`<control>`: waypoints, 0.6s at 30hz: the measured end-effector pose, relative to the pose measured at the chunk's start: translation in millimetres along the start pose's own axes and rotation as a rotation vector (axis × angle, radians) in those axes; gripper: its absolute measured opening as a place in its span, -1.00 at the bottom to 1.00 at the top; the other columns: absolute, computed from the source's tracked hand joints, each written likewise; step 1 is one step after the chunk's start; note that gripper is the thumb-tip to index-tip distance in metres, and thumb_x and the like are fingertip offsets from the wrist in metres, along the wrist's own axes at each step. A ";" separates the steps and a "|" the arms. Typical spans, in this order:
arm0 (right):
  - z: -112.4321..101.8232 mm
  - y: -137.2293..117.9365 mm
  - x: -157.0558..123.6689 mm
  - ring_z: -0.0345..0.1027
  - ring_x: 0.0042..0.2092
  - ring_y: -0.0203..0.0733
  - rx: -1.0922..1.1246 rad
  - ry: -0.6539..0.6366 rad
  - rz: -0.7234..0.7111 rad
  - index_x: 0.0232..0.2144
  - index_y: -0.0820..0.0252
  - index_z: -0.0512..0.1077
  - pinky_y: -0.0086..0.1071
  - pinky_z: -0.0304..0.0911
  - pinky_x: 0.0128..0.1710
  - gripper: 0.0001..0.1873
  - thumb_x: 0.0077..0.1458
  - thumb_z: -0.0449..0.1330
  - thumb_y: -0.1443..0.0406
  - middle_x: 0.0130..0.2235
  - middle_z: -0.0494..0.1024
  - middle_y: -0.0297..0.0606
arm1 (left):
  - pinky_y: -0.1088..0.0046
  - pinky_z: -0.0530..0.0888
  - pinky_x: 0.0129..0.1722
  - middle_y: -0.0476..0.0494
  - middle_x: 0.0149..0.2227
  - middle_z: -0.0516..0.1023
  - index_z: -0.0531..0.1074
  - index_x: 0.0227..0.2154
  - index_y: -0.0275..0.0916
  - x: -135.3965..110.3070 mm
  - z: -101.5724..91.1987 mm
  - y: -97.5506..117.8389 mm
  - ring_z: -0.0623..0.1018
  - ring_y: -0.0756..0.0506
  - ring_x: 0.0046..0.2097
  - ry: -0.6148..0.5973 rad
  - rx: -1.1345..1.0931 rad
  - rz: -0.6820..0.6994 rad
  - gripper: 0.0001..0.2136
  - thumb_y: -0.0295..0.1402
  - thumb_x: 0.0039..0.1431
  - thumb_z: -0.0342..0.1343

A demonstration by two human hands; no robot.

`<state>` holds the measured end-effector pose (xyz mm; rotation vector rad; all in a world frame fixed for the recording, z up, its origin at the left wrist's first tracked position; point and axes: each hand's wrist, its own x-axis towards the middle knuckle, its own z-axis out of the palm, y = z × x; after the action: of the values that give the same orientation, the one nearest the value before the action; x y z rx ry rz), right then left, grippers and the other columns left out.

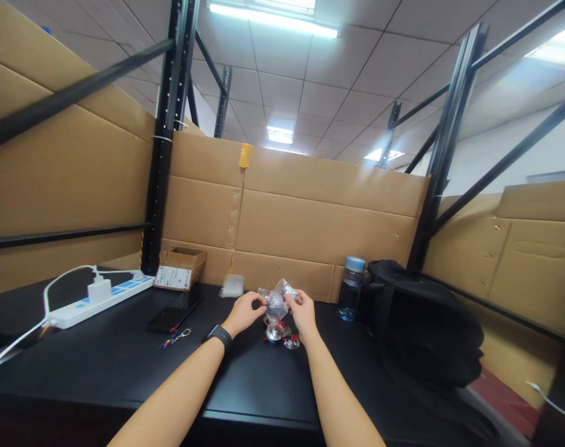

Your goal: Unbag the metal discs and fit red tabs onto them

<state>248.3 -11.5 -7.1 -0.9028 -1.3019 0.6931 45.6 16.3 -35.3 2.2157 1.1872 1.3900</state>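
A crinkled clear plastic bag is stretched between my two hands above the black table. My left hand, with a dark watch on its wrist, pinches the bag's left side between thumb and fingers. On the other side, my right hand has its fingers closed on the bag's right edge. Just below lie several shiny round metal pieces with red parts; another such piece sits by my right hand. What the bag contains is too blurred to make out.
Left on the table are a white power strip, a small cardboard box, a dark flat device and a keyring. Behind lies a clear packet. A water bottle and black bag stand at right.
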 end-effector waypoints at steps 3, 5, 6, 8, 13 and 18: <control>-1.4 -2.5 -1.3 0.46 -0.41 -0.14 0.043 0.013 0.079 -0.27 0.21 0.51 -0.42 0.19 -0.53 -0.49 -0.12 0.36 -0.06 -0.33 0.64 -0.13 | 0.26 0.43 0.06 -0.16 -0.10 0.58 0.49 -0.17 -0.19 0.5 1.8 -2.4 0.54 -0.15 -0.04 0.048 -0.030 -0.011 -0.77 -0.33 0.08 0.25; -0.5 -3.1 -2.7 0.45 -0.42 -0.18 0.076 -0.004 0.123 -0.26 0.21 0.52 -0.44 0.16 -0.53 -0.49 -0.12 0.38 -0.06 -0.32 0.64 -0.15 | 0.26 0.44 0.06 -0.18 -0.06 0.56 0.45 -0.10 -0.20 0.6 2.0 -2.5 0.54 -0.15 -0.02 0.078 -0.049 -0.009 -0.69 -0.30 0.08 0.27; 0.2 -3.1 -3.2 0.45 -0.42 -0.19 0.087 -0.012 0.137 -0.26 0.21 0.52 -0.45 0.15 -0.53 -0.49 -0.12 0.38 -0.05 -0.33 0.63 -0.16 | 0.26 0.45 0.06 -0.18 -0.05 0.55 0.43 -0.09 -0.20 0.6 1.7 -2.4 0.53 -0.15 -0.02 0.082 -0.054 -0.004 -0.67 -0.28 0.08 0.27; 1.5 -2.5 -3.6 0.44 -0.43 -0.20 0.099 -0.037 0.150 -0.26 0.22 0.52 -0.46 0.14 -0.52 -0.50 -0.12 0.40 -0.03 -0.35 0.63 -0.18 | 0.25 0.44 0.06 -0.18 -0.05 0.54 0.43 -0.08 -0.20 0.6 1.0 -2.1 0.53 -0.16 -0.02 0.074 -0.057 0.009 -0.66 -0.24 0.09 0.27; 3.5 -3.1 -4.1 0.40 -0.46 -0.22 0.087 -0.083 0.129 -0.28 0.21 0.53 -0.44 0.12 -0.53 -0.52 -0.13 0.40 -0.02 -0.39 0.61 -0.22 | 0.27 0.44 0.04 -0.18 -0.09 0.55 0.46 -0.11 -0.21 1.1 0.2 -1.0 0.53 -0.15 -0.04 0.032 -0.050 0.052 -0.71 -0.15 0.19 0.20; 2.7 -4.3 -3.9 0.40 -0.41 -0.18 0.009 -0.107 0.071 -0.31 0.20 0.57 -0.41 0.15 -0.50 -0.55 -0.11 0.38 -0.03 -0.38 0.63 -0.22 | 0.30 0.43 0.01 -0.16 -0.13 0.56 0.49 -0.14 -0.20 0.7 -0.7 0.4 0.53 -0.15 -0.08 -0.001 0.016 0.061 -0.73 -0.14 0.22 0.16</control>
<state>244.7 -16.5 -5.2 -0.9188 -1.3649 0.8113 45.3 16.5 -34.3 2.2813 1.1439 1.4074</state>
